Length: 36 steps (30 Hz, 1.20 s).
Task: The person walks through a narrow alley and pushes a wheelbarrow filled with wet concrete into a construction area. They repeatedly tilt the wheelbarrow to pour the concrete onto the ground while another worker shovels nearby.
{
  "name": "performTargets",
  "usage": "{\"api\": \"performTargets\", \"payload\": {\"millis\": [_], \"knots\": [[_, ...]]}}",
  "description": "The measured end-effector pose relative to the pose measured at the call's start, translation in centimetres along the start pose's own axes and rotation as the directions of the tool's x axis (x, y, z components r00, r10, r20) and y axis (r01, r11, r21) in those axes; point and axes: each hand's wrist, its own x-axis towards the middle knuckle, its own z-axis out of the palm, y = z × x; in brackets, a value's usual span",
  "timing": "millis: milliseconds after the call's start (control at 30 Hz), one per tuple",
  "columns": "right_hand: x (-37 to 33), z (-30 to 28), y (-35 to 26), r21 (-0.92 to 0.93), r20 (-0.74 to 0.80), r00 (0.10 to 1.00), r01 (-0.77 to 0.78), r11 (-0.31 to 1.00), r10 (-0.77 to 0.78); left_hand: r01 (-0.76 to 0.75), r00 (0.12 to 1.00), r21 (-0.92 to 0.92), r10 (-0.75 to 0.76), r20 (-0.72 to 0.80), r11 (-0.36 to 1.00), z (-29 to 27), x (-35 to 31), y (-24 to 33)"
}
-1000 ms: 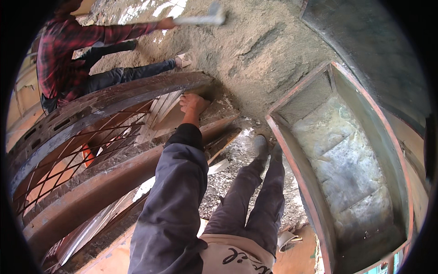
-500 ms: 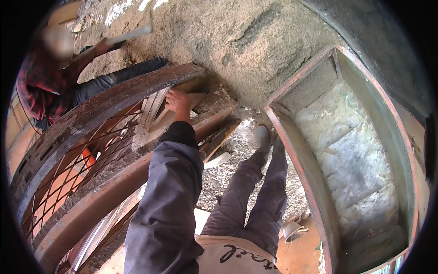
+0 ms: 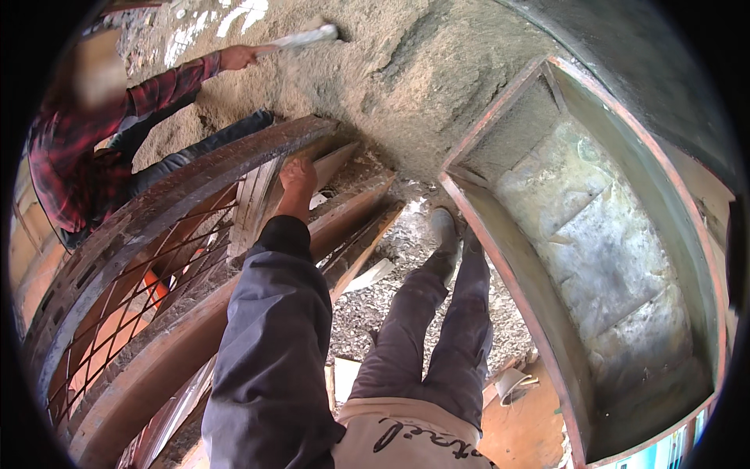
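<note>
Left hand (image 3: 298, 173): curled at frame (image 3: 195, 173), exact pinch unclear. Right hand: out of view. A firm, steady hold seems advisable.

One head-worn camera (a fisheye) looks down

Decently bright, but the grainy grey-brown sand heap (image 3: 437, 102) has blown-out white patches, and the long, rust-rimmed metal tray (image 3: 625, 258) catches glare. Fisheye bends edges, corners go black, plaid-shirted co-worker's head (image 3: 98, 74) is blurred.
</note>
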Motion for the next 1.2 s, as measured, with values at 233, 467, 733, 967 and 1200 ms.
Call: {"api": "performTargets", "payload": {"millis": [233,467,733,967,1200], "knots": [[1.3,6.1,4.2,0.397,-0.393,0.908,0.312,0.863,-0.147,-0.138,0.987,-0.143,0.148,0.062,0.98,-4.1,-3.7,-0.2],[2.9,11.7,2.4,0.299,-0.427,0.904,0.153,0.942,-0.011,-0.108,0.99,-0.271,0.079,-0.116,0.957,-6.8,-6.9,-2.4],[4.3,8.0,0.9,0.212,0.028,0.953,-0.301,0.93,0.302,-0.192,0.944,-0.426,0.047,-0.328,0.884,-18.6,-12.1,0.5],[5.0,3.7,-1.3,0.116,0.002,0.934,-0.355,0.928,0.357,-0.404,0.864,-0.694,-0.002,-0.504,0.595,-27.0,-17.2,0.8],[4.8,1.6,-2.2,0.178,0.043,0.913,-0.406,0.896,0.405,-0.373,0.927,-0.924,-0.065,-0.368,-0.087,-24.2,-19.2,6.1]]}}
